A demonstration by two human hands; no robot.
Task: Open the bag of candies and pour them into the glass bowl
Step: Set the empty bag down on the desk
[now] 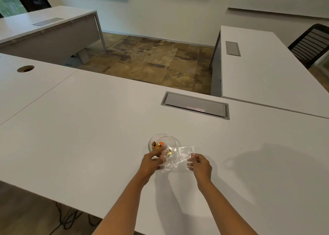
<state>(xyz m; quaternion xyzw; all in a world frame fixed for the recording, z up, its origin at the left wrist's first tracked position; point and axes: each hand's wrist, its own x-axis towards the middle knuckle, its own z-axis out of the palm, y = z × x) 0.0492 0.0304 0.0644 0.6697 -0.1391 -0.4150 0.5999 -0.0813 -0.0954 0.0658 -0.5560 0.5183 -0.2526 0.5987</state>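
A small glass bowl (162, 138) stands on the white table (89, 128) with orange and gold wrapped candies (157, 145) in it. A clear plastic bag (179, 157) is held tilted between both hands, its left end over the bowl's near rim. My left hand (153, 161) grips that end. My right hand (200, 165) pinches the bag's right edge, lifted slightly. One gold candy shows through the plastic near the bowl's rim; whether it is in the bag or the bowl I cannot tell.
A grey cable hatch (195, 105) is set into the table beyond the bowl. A round cable hole (25, 68) lies far left. Other white desks stand at the back left and right, with a black chair (311, 44) at the far right.
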